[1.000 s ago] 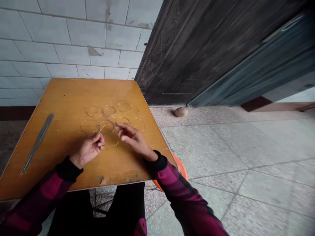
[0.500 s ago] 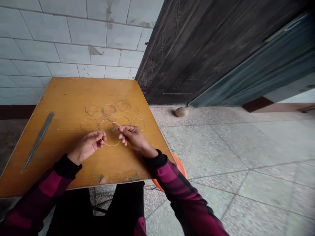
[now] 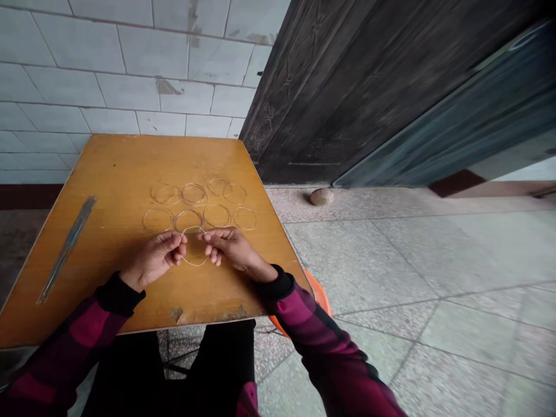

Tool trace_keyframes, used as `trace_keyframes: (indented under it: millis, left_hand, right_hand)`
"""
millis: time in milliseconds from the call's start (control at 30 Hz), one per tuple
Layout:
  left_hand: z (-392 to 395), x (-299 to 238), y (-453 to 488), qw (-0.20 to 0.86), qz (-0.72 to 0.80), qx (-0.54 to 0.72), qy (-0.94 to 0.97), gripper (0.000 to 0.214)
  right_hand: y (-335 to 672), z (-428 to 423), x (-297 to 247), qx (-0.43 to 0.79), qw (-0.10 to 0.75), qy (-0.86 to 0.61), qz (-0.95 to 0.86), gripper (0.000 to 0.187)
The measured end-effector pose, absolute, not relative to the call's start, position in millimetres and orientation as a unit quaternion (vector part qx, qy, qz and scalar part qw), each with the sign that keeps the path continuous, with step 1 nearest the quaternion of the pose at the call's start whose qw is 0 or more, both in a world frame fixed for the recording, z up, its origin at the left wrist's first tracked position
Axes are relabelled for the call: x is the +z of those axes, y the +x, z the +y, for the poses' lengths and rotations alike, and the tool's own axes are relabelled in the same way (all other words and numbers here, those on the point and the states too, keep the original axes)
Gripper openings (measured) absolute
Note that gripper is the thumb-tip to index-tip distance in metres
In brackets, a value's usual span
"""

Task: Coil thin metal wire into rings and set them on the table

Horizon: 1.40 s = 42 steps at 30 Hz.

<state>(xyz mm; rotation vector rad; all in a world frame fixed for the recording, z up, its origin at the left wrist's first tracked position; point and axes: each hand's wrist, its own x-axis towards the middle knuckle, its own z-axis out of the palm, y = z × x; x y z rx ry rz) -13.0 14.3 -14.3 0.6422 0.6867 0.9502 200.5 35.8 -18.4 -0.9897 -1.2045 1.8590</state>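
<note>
A thin silvery wire (image 3: pixel 194 264), bent into a loop, is held between my two hands over the near half of the table. My left hand (image 3: pixel 158 255) pinches its left side between thumb and fingers. On the other side, my right hand (image 3: pixel 232 250) pinches it the same way. Just beyond my hands lie several wire rings in two rows, among them a thicker-looking wire ring (image 3: pixel 188 231) and a thin ring (image 3: pixel 244 229) at the right end. Some rings in the far row overlap.
A bundle of straight wires (image 3: pixel 67 249) lies along the left side of the wooden table (image 3: pixel 125 156). White tiled wall (image 3: pixel 152 52) stands behind it, and a dark door (image 3: pixel 321 87) to the right. An orange stool (image 3: pixel 319 295) shows below the right edge. A round stone (image 3: pixel 322 197) rests on the floor.
My right hand has moved slightly left, closer to my left hand. The held wire loop has become smaller, its ends drawn in between the fingers.
</note>
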Motion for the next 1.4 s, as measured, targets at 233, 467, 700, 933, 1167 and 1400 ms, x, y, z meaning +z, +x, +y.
trace_keyframes:
  millis: [233,467,700,933,1167,1400]
  left_hand:
    - [19,-17,-15,0.839,0.297,0.401,0.217,0.031]
    - [20,-17,-17,0.858,0.306,0.352,0.215,0.024]
    - [19,-17,-17,0.863,0.306,0.349,0.201,0.027]
    - [18,-18,-17,0.873,0.303,0.331,0.189,0.023]
    - [17,-20,-18,0.883,0.29,0.319,0.185,0.029]
    - [16,-21,-16,0.871,0.31,0.318,0.211,0.027]
  right_hand:
    - [202,35,-21,0.703,0.332,-0.385,-0.497,0.04]
    - [202,33,-20,0.683,0.297,-0.393,-0.539,0.043]
    - [201,33,-19,0.658,0.282,-0.409,-0.566,0.04]
    - [200,32,-19,0.626,0.28,-0.417,-0.597,0.037]
    - [199,26,-16,0.556,0.274,-0.421,-0.663,0.032]
    - [197,25,-13,0.516,0.269,-0.425,-0.693,0.034]
